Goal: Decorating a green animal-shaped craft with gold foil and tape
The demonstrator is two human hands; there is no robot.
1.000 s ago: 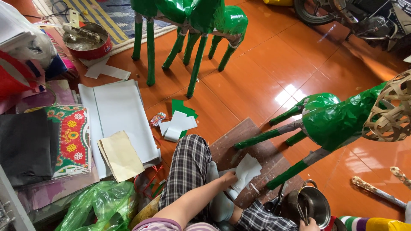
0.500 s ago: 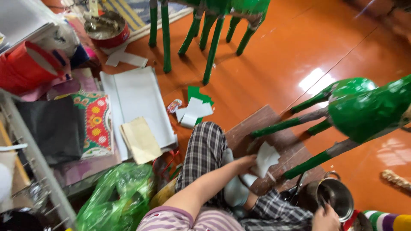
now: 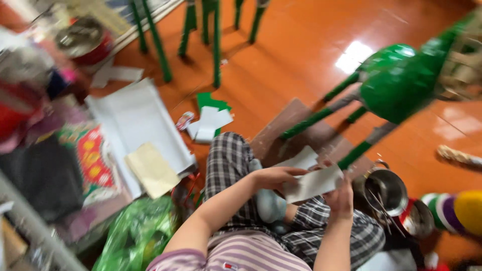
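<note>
I sit on an orange floor with checked trousers over my crossed legs. My left hand (image 3: 275, 176) and my right hand (image 3: 341, 194) both grip a white sheet of paper (image 3: 314, 183) above my lap. A second white sheet (image 3: 301, 159) lies just beyond it on a brown board (image 3: 296, 120). A green paper-covered animal figure (image 3: 401, 83) stands on thin green legs over that board, to the right of my hands.
A metal pot (image 3: 386, 190) with a brush stands right of my knee, beside coloured tape rolls (image 3: 454, 211). Large white sheets (image 3: 138, 125), a beige sheet (image 3: 151, 169), white and green scraps (image 3: 210, 123), a green plastic bag (image 3: 135, 233) and clutter lie left. More green legs (image 3: 213, 35) stand beyond.
My right hand has come over from the pot and taken hold of the white sheet with my left hand. The sheet has been lifted off the board. The view has swung left.
</note>
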